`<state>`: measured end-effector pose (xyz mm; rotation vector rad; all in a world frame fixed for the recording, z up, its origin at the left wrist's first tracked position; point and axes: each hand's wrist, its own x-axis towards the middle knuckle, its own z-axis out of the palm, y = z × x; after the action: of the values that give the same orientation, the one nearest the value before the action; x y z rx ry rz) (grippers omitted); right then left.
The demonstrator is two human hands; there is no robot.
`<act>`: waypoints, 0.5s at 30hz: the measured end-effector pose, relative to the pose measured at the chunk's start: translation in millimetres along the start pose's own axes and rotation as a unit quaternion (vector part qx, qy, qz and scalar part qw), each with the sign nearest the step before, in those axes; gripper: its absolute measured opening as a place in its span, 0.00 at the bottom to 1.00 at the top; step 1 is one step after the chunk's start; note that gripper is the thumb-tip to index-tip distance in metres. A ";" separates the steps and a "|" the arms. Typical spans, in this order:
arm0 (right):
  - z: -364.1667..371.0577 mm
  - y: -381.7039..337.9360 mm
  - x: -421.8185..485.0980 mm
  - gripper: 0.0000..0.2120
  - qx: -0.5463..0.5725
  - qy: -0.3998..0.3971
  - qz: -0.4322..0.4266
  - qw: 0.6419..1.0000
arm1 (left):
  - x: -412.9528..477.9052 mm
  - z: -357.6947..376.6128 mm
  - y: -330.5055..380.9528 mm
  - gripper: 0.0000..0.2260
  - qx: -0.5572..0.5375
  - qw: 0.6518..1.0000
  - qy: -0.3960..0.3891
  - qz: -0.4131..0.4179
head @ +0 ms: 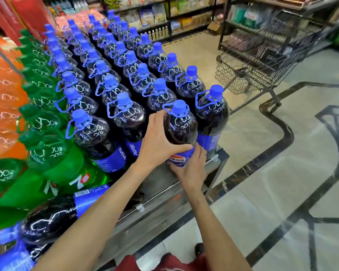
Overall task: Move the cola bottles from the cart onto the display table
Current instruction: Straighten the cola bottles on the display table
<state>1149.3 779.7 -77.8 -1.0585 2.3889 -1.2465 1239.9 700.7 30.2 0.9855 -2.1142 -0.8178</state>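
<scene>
Right now one cola bottle (181, 130) stands upright at the front right corner of the display table (164, 196), held in both hands. The left hand (160, 139) wraps its dark shoulder, thumb curled across the front. The right hand (191, 167) grips lower down, fingers curled round the blue label (the base is hidden behind that hand, so I cannot tell whether it rests on the tabletop). Just beside it on the right stands a neighbouring bottle (211, 114), and rows of cola bottles (110, 75) fill the table behind. Green bottles (41, 122) and orange bottles (2, 106) stand further left. A sideways bottle (47, 218) lies at the near left. The wire cart (243, 75) stands well apart on the tiled floor (282, 173).
</scene>
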 end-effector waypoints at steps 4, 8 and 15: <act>-3.1 4.5 4.1 0.53 0.027 -0.004 -0.006 1.000 | -2.3 6.7 2.9 0.48 0.001 1.000 0.029 -0.011; -6.4 6.9 8.1 0.53 0.028 -0.013 -0.017 0.999 | -4.0 10.6 7.9 0.48 0.009 0.999 0.046 -0.016; -12.1 8.9 11.9 0.52 0.027 -0.030 -0.027 0.999 | -6.4 16.8 10.8 0.48 0.024 0.997 0.056 -0.037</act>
<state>1130.4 782.1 -76.3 -1.1351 2.2831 -1.2727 1225.9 715.9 26.5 1.1138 -2.0198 -0.7335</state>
